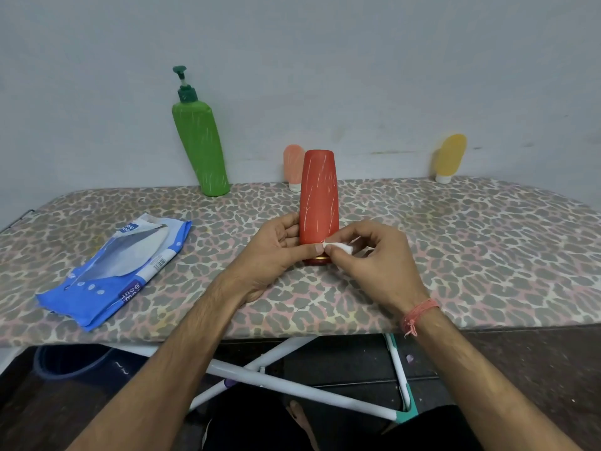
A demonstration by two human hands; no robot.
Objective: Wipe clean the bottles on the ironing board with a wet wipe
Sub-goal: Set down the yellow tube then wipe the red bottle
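The red bottle (319, 203) stands cap-down near the middle of the ironing board (455, 242), and thin white streaks run over its body. The left hand (276, 252) holds it low on its left side, with the fingers curled behind the bottle and the thumb lying across the front just above the cap. The right hand (374, 255) pinches a small folded wet wipe (338, 246) between thumb and fingertips and presses it on the lower right part of the bottle, touching the left thumb tip. A pink thread band (419, 315) is around the right wrist.

At 11 o'clock from the red bottle, near the wall, a tall green pump bottle (201, 148) stands and leans a little; it has the same white streaks. Directly behind the red bottle, at 12 o'clock, a small pink tube (292, 167) stands on its white cap, partly hidden. At 2 o'clock, well apart, a small yellow tube (450, 157) stands in the same way against the wall. At 9 o'clock the blue wet wipe pack (120, 271) lies flat on the leopard-print cover with its flap open.
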